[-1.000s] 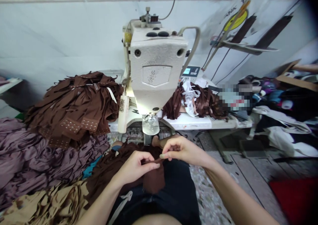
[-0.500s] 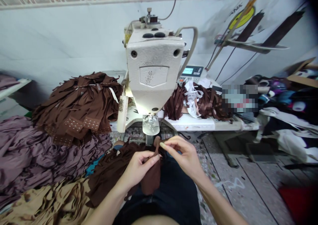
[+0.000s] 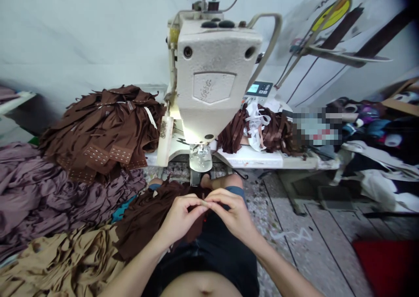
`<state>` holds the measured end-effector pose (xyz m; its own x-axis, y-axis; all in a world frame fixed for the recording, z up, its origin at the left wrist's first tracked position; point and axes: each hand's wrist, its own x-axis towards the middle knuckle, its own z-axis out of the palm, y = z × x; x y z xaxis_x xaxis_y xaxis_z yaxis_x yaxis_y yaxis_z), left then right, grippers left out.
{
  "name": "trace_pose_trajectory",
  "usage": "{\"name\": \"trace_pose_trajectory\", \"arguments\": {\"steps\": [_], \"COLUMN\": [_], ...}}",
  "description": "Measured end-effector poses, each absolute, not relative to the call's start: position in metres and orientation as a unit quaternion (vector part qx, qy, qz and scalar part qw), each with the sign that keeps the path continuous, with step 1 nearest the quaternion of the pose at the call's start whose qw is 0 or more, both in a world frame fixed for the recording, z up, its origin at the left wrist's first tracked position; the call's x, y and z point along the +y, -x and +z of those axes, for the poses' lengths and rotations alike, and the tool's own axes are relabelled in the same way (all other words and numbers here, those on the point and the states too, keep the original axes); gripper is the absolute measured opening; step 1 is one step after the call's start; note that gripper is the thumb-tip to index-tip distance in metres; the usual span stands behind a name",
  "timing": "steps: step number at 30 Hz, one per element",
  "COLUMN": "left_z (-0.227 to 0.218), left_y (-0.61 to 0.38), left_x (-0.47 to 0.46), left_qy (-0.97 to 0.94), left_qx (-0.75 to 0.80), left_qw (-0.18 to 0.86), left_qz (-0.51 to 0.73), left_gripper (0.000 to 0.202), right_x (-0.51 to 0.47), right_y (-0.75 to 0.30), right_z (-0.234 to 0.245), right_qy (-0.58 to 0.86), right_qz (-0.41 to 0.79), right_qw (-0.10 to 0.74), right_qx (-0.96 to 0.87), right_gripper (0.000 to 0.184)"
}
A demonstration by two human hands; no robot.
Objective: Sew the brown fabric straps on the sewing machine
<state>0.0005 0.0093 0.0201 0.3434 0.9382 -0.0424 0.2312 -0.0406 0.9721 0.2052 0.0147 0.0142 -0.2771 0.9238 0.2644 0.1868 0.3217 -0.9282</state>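
My left hand (image 3: pixel 183 216) and my right hand (image 3: pixel 231 212) meet over my lap, fingertips touching. Both are closed in a pinch on a brown fabric piece (image 3: pixel 195 230), which hangs below my left fingers; the pinched edge is mostly covered by the fingers. Beside my left wrist, a pile of brown cloth pieces (image 3: pixel 144 222) lies across my left thigh. Just beyond my hands stands a white sewing machine (image 3: pixel 218 85), its lit needle area (image 3: pixel 200 157) above the table edge, with no cloth seen under it.
On the left lie a heap of brown garment parts (image 3: pixel 108 126), mauve cloth (image 3: pixel 29 196) and tan cloth (image 3: pixel 65 262). Bundled brown strips (image 3: pixel 276 131) and white straps (image 3: pixel 255 124) rest on the machine table (image 3: pixel 258 160). A thread stand (image 3: pixel 347 56) rises at the right.
My right hand has moved left and down until its fingertips meet my left ones. The brown piece, earlier stretched up between the hands, now hangs lower. The view has tilted down slightly.
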Motion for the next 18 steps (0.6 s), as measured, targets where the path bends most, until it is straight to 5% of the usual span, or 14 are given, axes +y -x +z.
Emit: {"name": "trace_pose_trajectory", "arguments": {"steps": [8,15,18], "left_z": [0.007,0.012,0.007], "left_y": [-0.002,-0.003,-0.003], "left_x": [0.006,0.007,0.006], "left_qy": [-0.570,-0.613,-0.595], "left_qx": [0.508,0.477,0.511], "left_qw": [0.521,0.496,0.472], "left_qz": [0.382,0.388,0.403], "left_gripper": [0.039,0.017,0.039], "right_x": [0.010,0.014,0.015], "right_y": [-0.203,-0.204,-0.204], "right_z": [0.019,0.020,0.020], "right_qy": [0.404,0.399,0.397], "right_qz": [0.391,0.382,0.376], "right_qw": [0.437,0.461,0.455], "right_qx": [-0.702,-0.695,-0.703], "right_gripper": [0.014,0.012,0.015]}}
